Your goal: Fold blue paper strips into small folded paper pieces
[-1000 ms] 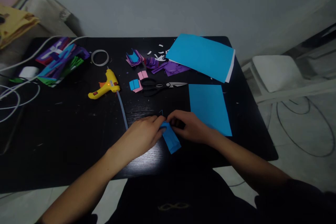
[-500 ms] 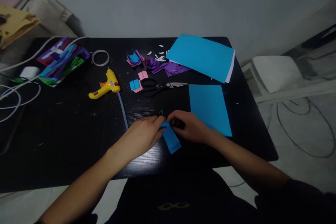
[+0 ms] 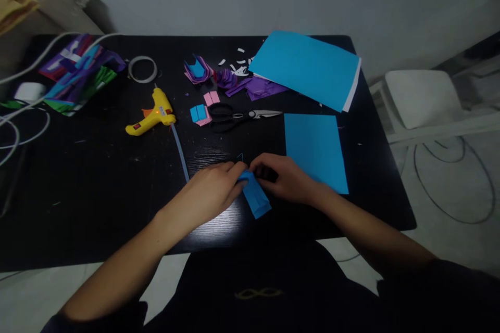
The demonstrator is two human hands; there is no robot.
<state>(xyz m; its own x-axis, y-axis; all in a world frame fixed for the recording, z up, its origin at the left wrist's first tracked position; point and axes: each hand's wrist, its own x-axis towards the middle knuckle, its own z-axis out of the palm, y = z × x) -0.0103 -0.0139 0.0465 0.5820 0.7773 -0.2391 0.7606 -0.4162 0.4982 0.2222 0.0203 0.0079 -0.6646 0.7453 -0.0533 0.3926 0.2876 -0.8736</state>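
A folded strip of blue paper (image 3: 256, 196) slants toward me near the table's front edge. Its upper end is in the fingers of my left hand (image 3: 216, 183), which are closed on it. My right hand (image 3: 284, 176) meets the same end from the other side, thumb and forefinger bent together at the paper's edge. The fingertips partly cover that end, so the fold there is hidden. To the right of my right hand lies a flat blue sheet (image 3: 316, 148). Black-handled scissors (image 3: 250, 114) rest beyond my hands, blades pointing right.
A yellow glue gun (image 3: 156, 113) with a grey glue stick (image 3: 180, 153) lies at left. Behind are a tape roll (image 3: 142, 69), folded purple paper pieces (image 3: 226, 79), white scraps (image 3: 240, 68) and larger blue sheets (image 3: 307, 67). Cables (image 3: 47, 57) cross the left side; a white stool (image 3: 424, 98) stands right.
The camera view has shifted slightly, so the tabletop things sit higher in the picture. Both hands stay at the upper end of the folded blue paper with little visible movement.
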